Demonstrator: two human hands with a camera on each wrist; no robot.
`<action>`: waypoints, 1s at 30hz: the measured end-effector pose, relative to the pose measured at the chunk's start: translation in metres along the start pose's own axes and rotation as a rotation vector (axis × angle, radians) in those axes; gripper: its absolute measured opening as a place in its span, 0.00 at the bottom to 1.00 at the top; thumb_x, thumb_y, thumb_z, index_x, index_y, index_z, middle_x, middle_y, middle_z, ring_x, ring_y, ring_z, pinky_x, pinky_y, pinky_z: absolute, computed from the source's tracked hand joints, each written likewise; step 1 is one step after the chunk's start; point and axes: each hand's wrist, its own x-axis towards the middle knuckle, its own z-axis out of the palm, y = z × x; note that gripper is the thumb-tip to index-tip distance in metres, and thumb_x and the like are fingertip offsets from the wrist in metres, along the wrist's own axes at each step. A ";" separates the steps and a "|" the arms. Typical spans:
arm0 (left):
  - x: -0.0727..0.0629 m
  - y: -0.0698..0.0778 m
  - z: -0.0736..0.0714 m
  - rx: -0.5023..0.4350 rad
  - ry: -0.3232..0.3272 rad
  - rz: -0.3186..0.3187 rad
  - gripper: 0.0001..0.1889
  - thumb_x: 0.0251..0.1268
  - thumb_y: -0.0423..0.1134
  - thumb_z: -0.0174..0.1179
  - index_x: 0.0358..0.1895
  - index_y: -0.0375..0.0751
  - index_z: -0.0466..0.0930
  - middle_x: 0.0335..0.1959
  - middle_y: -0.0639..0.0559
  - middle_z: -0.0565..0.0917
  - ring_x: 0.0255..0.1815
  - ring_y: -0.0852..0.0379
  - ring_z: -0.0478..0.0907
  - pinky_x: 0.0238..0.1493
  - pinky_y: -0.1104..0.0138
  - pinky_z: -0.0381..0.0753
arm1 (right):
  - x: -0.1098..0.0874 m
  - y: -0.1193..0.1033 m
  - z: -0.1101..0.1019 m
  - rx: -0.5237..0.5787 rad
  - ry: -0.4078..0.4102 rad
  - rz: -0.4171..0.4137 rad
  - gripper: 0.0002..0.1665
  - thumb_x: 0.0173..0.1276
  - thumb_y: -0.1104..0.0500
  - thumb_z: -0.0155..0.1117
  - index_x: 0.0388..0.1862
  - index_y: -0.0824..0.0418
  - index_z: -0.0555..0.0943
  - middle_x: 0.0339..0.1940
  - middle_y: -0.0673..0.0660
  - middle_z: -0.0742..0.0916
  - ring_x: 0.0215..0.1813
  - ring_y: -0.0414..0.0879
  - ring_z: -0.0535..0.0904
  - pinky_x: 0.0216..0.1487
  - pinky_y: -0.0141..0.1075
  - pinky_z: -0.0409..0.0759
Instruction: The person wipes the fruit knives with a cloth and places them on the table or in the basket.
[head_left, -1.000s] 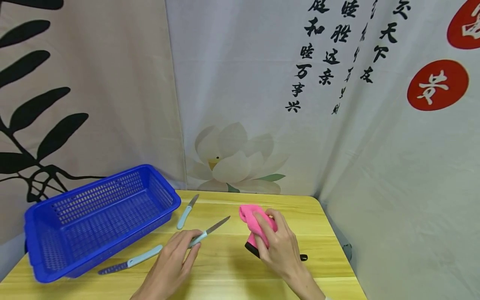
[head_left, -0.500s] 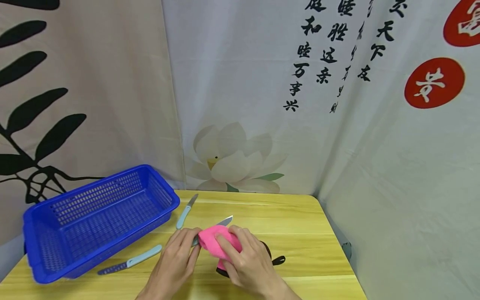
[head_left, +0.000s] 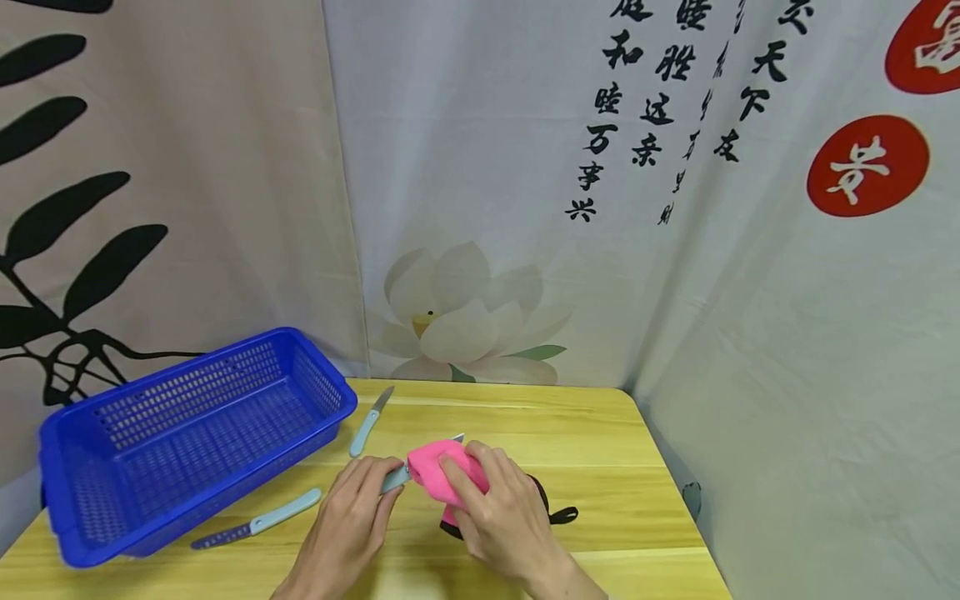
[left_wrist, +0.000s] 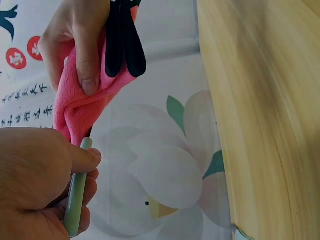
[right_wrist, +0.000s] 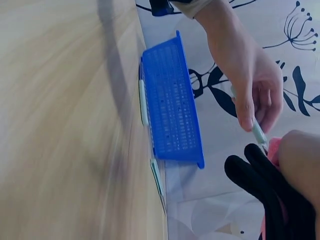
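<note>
My left hand (head_left: 347, 521) grips a knife by its pale blue-green handle (left_wrist: 76, 200). A pink cloth (head_left: 442, 471) with black edging wraps most of the blade; only the tip (head_left: 459, 437) shows beyond it in the head view. My right hand (head_left: 506, 517) pinches the cloth around the blade, thumb on the near side in the left wrist view. Black strips (right_wrist: 265, 185) of the cloth hang below that hand. Both hands are held above the table, close together.
A blue plastic basket (head_left: 202, 500) stands at the table's left. Beside it lie a knife with a spotted dark blade (head_left: 258, 522) and a smaller knife (head_left: 367, 427) near the back edge. The yellow wooden table (head_left: 615, 467) meets a printed curtain (head_left: 480, 167) behind.
My right hand brought the pink cloth leftward onto the knife blade, then slid it slightly toward the tip, covering more of it. The left hand kept its grip on the handle.
</note>
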 end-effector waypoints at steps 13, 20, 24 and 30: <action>-0.003 -0.003 -0.002 0.002 -0.006 0.003 0.19 0.93 0.47 0.52 0.53 0.36 0.87 0.43 0.52 0.89 0.43 0.59 0.82 0.49 0.71 0.84 | -0.008 0.034 0.001 -0.009 -0.003 0.119 0.35 0.63 0.56 0.85 0.70 0.54 0.86 0.61 0.65 0.86 0.49 0.51 0.84 0.41 0.38 0.89; -0.005 -0.005 -0.004 0.012 -0.014 -0.014 0.20 0.56 0.24 0.79 0.53 0.36 0.87 0.44 0.52 0.90 0.44 0.58 0.83 0.47 0.69 0.86 | -0.011 0.041 -0.004 0.007 0.033 0.154 0.34 0.61 0.58 0.83 0.69 0.55 0.87 0.60 0.65 0.86 0.52 0.54 0.86 0.41 0.43 0.92; -0.004 -0.005 -0.004 0.016 -0.009 -0.013 0.20 0.56 0.25 0.79 0.52 0.36 0.88 0.43 0.51 0.90 0.44 0.58 0.84 0.48 0.69 0.86 | -0.009 0.029 -0.006 0.058 0.058 0.066 0.39 0.58 0.58 0.84 0.71 0.54 0.86 0.60 0.64 0.86 0.52 0.52 0.86 0.43 0.41 0.92; -0.002 -0.002 -0.004 0.025 -0.013 -0.015 0.20 0.58 0.24 0.80 0.53 0.37 0.88 0.45 0.51 0.91 0.46 0.56 0.86 0.49 0.64 0.89 | -0.003 0.004 -0.004 0.099 0.061 -0.088 0.41 0.55 0.58 0.84 0.71 0.53 0.86 0.60 0.60 0.86 0.47 0.47 0.83 0.45 0.33 0.89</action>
